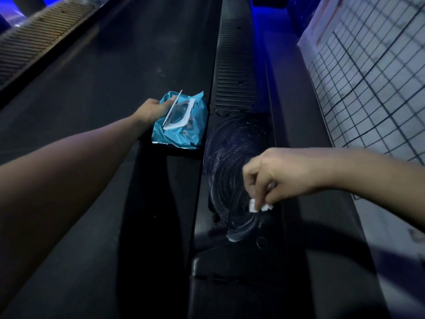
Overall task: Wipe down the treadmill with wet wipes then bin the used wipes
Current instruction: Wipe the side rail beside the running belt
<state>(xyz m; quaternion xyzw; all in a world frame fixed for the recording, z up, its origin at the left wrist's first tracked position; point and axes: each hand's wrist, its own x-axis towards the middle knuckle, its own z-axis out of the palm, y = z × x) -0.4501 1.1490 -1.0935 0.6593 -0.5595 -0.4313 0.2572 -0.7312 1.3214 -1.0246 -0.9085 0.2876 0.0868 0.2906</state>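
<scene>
I look down on a black treadmill with its dark belt (119, 72) on the left and its right side rail (239, 139) down the middle. My left hand (153, 109) grips a blue wet-wipe pack (184, 132) whose white flip lid stands open, resting at the belt's right edge. My right hand (273, 178) pinches a small crumpled white wipe (258, 206) with fingertips pointing down onto the rail. Swirled wet streaks (232, 162) mark the rail surface around it.
A ribbed grip section (236, 72) runs along the rail farther ahead. The treadmill's left ribbed rail (39, 38) is at the top left. A white gridded wall panel (372, 72) stands close on the right, with a narrow dark gap beside the machine.
</scene>
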